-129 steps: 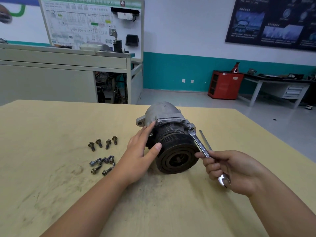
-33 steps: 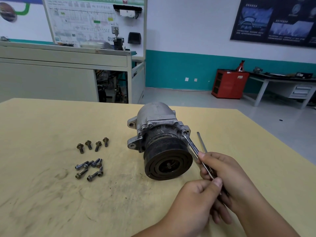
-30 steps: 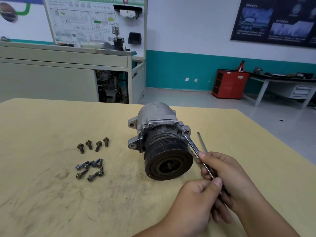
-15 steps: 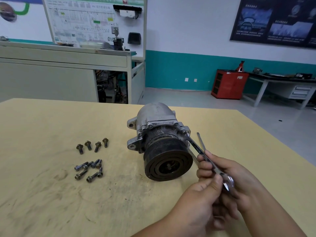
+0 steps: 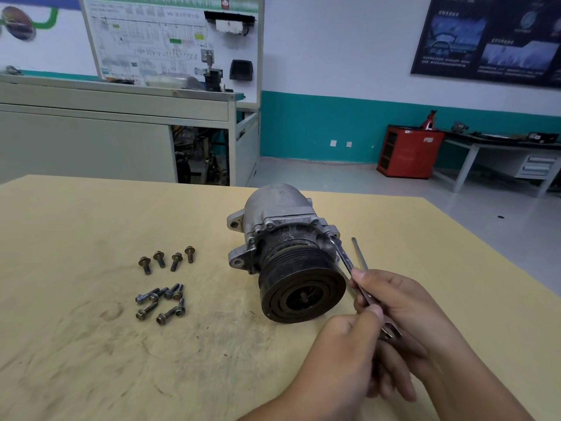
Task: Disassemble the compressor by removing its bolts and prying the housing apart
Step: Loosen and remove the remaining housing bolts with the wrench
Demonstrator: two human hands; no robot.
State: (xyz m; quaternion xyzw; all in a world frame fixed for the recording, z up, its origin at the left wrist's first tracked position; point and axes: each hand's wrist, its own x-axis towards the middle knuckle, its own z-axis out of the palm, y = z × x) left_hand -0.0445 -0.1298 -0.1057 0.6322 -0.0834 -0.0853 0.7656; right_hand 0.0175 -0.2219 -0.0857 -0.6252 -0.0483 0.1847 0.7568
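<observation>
Both hands hold a wrench (image 5: 345, 259) on the compressor (image 5: 288, 256)
The compressor sits in the middle of the table (image 5: 91, 360). The right hand (image 5: 400, 308) and left hand (image 5: 343, 360) each grip the wrench, its far end on the compressor's right side. Loose bolts (image 5: 161, 287) lie to the left

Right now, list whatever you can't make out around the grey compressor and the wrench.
Head view only.
Grey metal compressor: rear and underside, hidden by its own body; bolts there unknown.
Silver steel wrench: how its head seats on a bolt, masked by the housing ear and too small.
Thin metal rod: near end, covered by the right hand.
Right hand's grip on the wrench: partly covered by the left hand in front.
</observation>
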